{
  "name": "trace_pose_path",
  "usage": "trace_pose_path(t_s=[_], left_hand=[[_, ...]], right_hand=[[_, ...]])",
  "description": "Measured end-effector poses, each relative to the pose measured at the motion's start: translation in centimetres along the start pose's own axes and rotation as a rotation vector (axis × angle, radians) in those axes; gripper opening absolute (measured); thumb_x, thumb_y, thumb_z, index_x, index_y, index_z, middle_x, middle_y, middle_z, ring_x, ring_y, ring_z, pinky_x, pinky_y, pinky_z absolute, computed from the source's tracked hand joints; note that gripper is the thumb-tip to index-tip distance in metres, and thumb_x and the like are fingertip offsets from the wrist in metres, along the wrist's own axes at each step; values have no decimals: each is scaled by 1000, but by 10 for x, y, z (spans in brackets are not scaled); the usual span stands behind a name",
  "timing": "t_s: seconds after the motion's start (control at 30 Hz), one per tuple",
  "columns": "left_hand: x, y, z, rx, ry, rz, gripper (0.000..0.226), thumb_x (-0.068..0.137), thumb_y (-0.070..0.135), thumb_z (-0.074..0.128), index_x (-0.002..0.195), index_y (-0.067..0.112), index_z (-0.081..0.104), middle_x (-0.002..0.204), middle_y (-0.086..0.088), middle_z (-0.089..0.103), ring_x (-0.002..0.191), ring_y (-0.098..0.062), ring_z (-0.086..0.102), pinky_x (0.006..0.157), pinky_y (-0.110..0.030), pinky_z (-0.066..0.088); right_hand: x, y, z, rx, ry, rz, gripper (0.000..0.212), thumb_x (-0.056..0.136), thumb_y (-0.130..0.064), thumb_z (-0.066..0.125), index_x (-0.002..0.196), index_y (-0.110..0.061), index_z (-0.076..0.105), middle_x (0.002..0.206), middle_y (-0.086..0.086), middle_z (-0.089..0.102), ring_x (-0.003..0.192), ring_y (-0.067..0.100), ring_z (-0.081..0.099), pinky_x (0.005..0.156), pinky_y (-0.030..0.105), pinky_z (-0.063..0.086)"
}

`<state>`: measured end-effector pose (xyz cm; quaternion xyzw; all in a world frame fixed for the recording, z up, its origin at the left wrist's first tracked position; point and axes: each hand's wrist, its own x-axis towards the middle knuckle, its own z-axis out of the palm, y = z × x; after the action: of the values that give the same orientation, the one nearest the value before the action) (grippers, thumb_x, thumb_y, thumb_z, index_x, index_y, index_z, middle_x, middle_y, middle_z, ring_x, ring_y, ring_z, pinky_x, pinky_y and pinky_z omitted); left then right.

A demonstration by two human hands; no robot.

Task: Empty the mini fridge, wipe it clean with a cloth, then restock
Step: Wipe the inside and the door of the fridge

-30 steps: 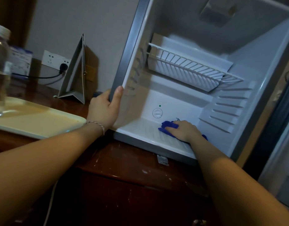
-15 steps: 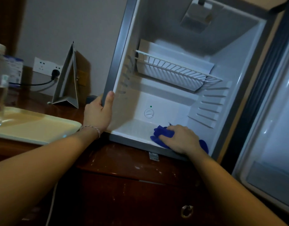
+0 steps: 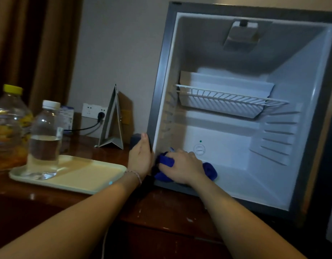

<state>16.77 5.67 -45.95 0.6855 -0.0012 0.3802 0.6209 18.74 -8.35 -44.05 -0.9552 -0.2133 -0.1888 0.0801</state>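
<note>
The mini fridge [image 3: 161,75] stands open on a dark wooden cabinet, its white inside bare except for a wire shelf [image 3: 230,99]. My right hand [image 3: 184,168] presses a bunched blue cloth [image 3: 210,170] on the fridge floor at the front left corner, fingers curled over it. My left hand [image 3: 141,156] grips the grey left edge of the fridge frame, thumb up along it. A small water bottle [image 3: 44,139] and a large yellow-capped bottle [image 3: 8,128] stand at the left.
A pale tray [image 3: 90,176] lies on the cabinet top and carries the small bottle. A folded grey card stand [image 3: 112,124] sits by the wall under a socket with a black plug [image 3: 100,115]. Brown curtains hang at the far left.
My right hand has slid the blue cloth leftward across the fridge floor, from the middle to the front left corner. My left hand keeps its grip on the frame. The view has shifted left.
</note>
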Motion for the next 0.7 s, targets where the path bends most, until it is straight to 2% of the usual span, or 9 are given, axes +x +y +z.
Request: trace_pose_path(t_s=[0.1,0.17,0.23,0.27,0.33,0.43,0.53,0.63,0.7], left_hand=[[1,-1,1,9,-4,6,63,104,52,17,117,12,64,107,-1,56,100,-13,50,89,-25,32],[-2,1,1,22,3,19,63,104,51,17,124,12,62,109,2,51,102,-10,46,89,-23,29],[-3,2,2,23,1,19,63,104,51,16,123,11,62,108,3,51,102,-8,45,89,-22,29],[-3,3,2,22,4,17,63,104,51,17,116,11,64,106,3,54,99,-9,47,88,-23,29],[-4,4,3,18,16,8,61,105,50,17,102,13,65,100,3,57,94,-9,49,86,-23,30],[-4,8,2,12,25,3,58,105,48,18,107,13,64,100,2,53,82,-1,49,86,-21,30],[-2,6,1,-13,-11,-46,64,104,54,18,122,14,64,112,4,56,98,-5,51,93,-23,33],[3,0,2,-71,-52,-150,73,92,75,19,109,25,70,112,0,69,103,-13,63,102,-39,46],[2,1,3,-95,-63,-180,84,82,87,21,112,26,70,110,0,72,104,-14,66,102,-42,48]], right_hand=[[2,-2,0,0,-27,-11,46,90,-70,44,127,-44,54,131,1,49,123,38,42,93,47,43],[-2,1,0,-13,-57,-24,59,90,-78,35,142,-49,37,144,0,39,130,39,36,101,53,40],[-8,2,0,-48,-76,-44,72,86,-85,27,149,-50,23,154,0,29,135,40,31,105,57,37],[-10,2,1,-74,-81,-55,76,84,-88,26,150,-50,21,155,1,27,136,40,30,106,58,36],[-12,3,2,-121,-79,-70,81,80,-92,23,149,-49,22,154,2,28,134,40,32,105,58,37],[-7,3,1,-152,-80,-74,77,81,-90,27,146,-48,29,149,3,34,131,39,36,102,55,41],[-4,4,3,-142,-61,-77,68,85,-87,26,140,-48,35,144,2,38,127,37,39,99,52,43],[-2,6,3,-135,-47,-75,63,89,-83,24,139,-48,37,146,1,36,127,36,40,99,52,43],[-1,7,3,-128,-37,-77,61,91,-81,22,140,-47,38,148,0,34,127,36,39,100,52,43]])
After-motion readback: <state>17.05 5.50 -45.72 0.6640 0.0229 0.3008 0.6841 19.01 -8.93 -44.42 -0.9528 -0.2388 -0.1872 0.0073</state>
